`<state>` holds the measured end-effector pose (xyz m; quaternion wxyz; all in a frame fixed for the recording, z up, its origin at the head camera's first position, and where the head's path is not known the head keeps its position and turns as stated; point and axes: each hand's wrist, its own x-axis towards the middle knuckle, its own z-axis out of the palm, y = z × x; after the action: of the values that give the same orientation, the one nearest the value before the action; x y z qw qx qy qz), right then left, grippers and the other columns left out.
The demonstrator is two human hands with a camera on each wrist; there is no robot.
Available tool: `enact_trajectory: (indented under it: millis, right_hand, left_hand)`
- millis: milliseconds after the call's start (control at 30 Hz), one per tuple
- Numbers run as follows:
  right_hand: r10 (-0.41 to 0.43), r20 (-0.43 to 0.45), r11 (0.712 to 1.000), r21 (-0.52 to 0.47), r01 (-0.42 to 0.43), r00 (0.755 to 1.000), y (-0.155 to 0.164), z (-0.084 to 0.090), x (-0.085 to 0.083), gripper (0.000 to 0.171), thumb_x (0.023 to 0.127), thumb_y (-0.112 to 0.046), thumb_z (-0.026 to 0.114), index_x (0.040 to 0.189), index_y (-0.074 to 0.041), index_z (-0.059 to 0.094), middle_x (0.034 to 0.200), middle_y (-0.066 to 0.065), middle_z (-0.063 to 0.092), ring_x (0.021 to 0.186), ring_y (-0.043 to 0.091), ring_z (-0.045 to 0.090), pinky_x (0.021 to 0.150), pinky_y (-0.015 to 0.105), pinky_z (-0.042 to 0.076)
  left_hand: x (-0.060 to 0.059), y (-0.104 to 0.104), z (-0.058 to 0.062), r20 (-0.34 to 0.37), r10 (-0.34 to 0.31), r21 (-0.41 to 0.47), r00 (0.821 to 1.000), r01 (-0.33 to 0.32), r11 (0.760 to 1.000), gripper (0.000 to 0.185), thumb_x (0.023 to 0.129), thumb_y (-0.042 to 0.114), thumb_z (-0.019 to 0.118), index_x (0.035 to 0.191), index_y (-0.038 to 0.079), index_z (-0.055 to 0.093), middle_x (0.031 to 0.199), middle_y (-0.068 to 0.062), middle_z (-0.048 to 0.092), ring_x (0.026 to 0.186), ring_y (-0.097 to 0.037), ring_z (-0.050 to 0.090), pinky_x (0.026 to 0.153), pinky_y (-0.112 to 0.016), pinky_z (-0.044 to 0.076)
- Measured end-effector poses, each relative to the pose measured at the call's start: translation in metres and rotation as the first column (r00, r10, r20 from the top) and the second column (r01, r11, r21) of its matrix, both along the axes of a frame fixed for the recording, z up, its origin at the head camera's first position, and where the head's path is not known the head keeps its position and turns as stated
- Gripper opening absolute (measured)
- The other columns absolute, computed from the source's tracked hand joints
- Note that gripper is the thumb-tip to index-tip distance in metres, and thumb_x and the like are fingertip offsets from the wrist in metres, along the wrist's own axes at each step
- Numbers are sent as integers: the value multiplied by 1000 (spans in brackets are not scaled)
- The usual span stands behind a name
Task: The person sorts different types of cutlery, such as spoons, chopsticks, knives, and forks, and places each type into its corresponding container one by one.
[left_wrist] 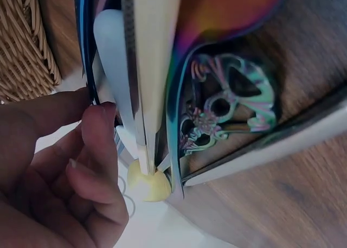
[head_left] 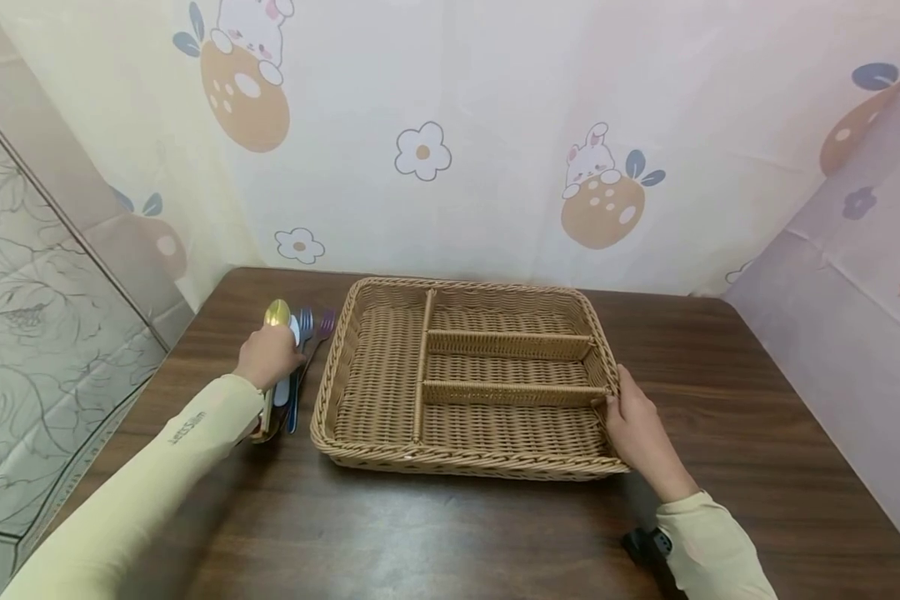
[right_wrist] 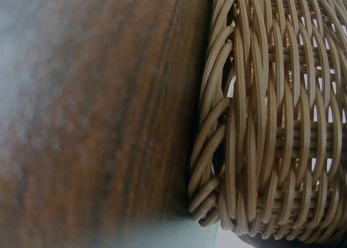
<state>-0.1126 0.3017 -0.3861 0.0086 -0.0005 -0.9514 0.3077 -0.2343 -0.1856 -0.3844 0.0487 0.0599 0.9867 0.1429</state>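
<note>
At the table's left, my left hand (head_left: 270, 354) is over a bunch of cutlery, its finger and thumb pinching the dark blue handle of a fork (left_wrist: 87, 44). The tines of that blue fork (head_left: 306, 320) show beyond the hand, beside a purple fork (head_left: 327, 320). A gold spoon (head_left: 277, 312) and a pale-handled knife (left_wrist: 114, 58) lie in the same bunch, partly hidden by the hand. My right hand (head_left: 637, 425) grips the right rim of a wicker basket (head_left: 418, 367) near its front corner. The basket has one long compartment at left and three at right.
A rainbow-coloured utensil with an openwork pattern (left_wrist: 222, 104) lies among the cutlery. The brown wooden table (head_left: 420, 533) meets a patterned curtain (head_left: 495, 208) at the back. A black device (head_left: 648, 550) is by the right sleeve.
</note>
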Motion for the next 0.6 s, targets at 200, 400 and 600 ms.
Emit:
enact_trajectory:
  millis: [200,400,600]
  right_hand:
    - [-2,13,1000,-7,3,1000,0,0,0,55,101,-3,29,145,13,0,144,42,15,130,54,22,100,63,28]
    - [0,4,1000,-9,0,1000,1,0,-1,55,101,-3,29,145,13,2,144,42,16,130,55,23,100,63,27]
    - [-5,7,1000,-11,6,1000,2,1,-1,55,101,-3,30,145,14,2,143,43,15,130,55,23,100,63,27]
  left_hand:
    - [-1,3,-3,14,14,-4,1000,-14,1000,28,82,11,62,57,8,49,56,-6,51,54,-25,52,48,-38,44]
    - [-2,5,-7,-16,16,-16,1000,-17,1000,27,80,13,63,58,7,48,60,-8,53,57,-28,54,50,-45,47]
    - [-2,6,-7,-11,32,-6,999,-32,999,26,80,14,62,59,6,48,61,-10,53,59,-28,54,52,-47,48]
